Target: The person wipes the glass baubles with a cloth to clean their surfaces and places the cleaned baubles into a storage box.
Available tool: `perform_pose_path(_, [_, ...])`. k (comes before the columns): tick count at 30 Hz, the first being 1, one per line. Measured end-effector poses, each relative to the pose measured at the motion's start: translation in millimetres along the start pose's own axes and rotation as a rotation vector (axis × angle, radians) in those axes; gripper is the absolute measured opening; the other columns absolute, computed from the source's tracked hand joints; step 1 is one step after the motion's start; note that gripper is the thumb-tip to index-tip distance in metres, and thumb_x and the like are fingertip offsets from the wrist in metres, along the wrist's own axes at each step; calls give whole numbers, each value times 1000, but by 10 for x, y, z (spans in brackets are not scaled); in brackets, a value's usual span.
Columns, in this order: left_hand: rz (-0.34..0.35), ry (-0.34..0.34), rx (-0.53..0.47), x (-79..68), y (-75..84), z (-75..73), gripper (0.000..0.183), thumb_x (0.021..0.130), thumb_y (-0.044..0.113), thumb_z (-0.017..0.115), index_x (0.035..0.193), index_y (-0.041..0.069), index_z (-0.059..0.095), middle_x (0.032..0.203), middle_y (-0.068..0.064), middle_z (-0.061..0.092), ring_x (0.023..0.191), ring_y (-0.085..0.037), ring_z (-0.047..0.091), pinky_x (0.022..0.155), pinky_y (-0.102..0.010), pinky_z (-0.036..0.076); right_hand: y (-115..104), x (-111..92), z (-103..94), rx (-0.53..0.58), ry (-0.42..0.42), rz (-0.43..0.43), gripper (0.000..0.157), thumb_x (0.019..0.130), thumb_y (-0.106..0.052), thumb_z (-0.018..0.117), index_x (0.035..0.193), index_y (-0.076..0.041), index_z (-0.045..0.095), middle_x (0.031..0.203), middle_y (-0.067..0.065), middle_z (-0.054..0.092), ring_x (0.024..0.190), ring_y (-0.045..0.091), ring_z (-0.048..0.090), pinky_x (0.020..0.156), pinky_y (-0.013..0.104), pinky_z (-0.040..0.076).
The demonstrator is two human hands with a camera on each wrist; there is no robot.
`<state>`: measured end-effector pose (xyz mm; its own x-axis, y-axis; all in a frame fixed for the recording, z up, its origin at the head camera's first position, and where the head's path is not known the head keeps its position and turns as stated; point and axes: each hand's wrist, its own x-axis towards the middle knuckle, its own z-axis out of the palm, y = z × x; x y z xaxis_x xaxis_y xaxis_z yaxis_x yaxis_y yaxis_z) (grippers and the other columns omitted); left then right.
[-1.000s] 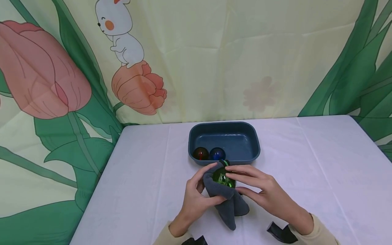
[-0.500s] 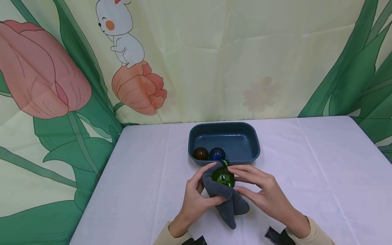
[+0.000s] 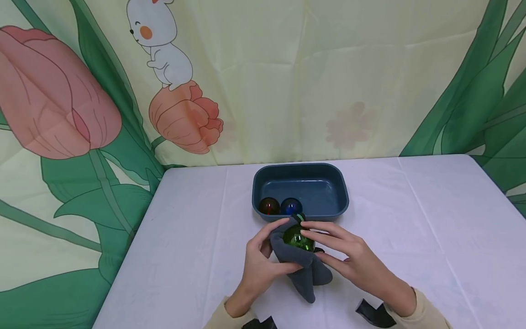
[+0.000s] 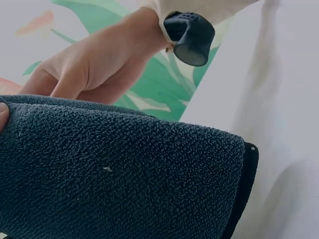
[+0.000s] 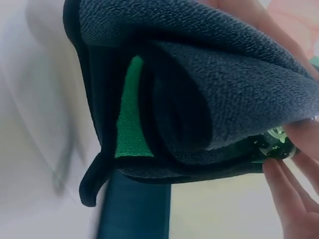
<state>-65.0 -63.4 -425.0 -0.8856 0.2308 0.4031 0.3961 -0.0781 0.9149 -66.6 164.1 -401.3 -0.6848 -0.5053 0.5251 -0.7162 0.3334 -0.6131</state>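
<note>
My left hand (image 3: 260, 265) holds a folded dark grey cloth (image 3: 305, 276), thumb at its near side and fingertips by its far edge. Cupped in that cloth is a shiny green glass ball (image 3: 295, 238). The right hand (image 3: 359, 256) holds the ball from the right, fingertips over its upper side and thumb lower down. In the left wrist view, the cloth (image 4: 124, 169) fills the lower part and hides the ball. A bright green underside and black edging of the cloth (image 5: 259, 89) show in the right wrist view, with a bit of the ball (image 5: 276, 139) between fingertips.
Just beyond the hands stands a dark blue rectangular basin (image 3: 324, 183). Inside, near its front left, lie a dark red ball (image 3: 269, 205) and a blue ball (image 3: 291, 206). A white cloth covers the table (image 3: 193, 237); a printed curtain (image 3: 287, 91) hangs behind.
My right fingers drew slightly off the ball's face, then settled back over it. The left hand keeps its grip on the cloth, and both shift slightly left.
</note>
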Motion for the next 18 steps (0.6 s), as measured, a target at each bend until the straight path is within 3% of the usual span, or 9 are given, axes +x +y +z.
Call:
perform_pose_path(7, [-4,-9,10,-1,13,11,72,74,-2,85,138,9,54,133,-16,60,114,-22,65,98,-33,54,-5,-12,26,6,28,3,52,96,-43,56,136,-11,61,139,6,57,130,8,53,100,14,46])
perform_pose_path(9, [2,-13,19,-2,13,11,73,74,-1,85,139,9,54,133,-16,60,113,-21,66,98,-33,54,-13,-12,29,21,31,21,49,95,-34,62,137,-10,59,138,7,58,128,8,54,98,15,49])
perform_pose_path(14, [48,-25,48,-3,3,10,75,74,-3,84,140,6,52,131,-18,61,112,-21,66,98,-33,54,-50,7,38,177,41,171,55,86,-2,74,138,-11,58,133,8,61,118,4,60,86,24,58])
perform_pose_path(18, [36,-16,60,-4,8,9,75,73,-3,85,139,7,53,131,-17,62,112,-21,66,98,-34,54,-67,23,37,265,37,258,53,87,-1,72,138,-10,59,131,12,62,113,3,62,82,29,60])
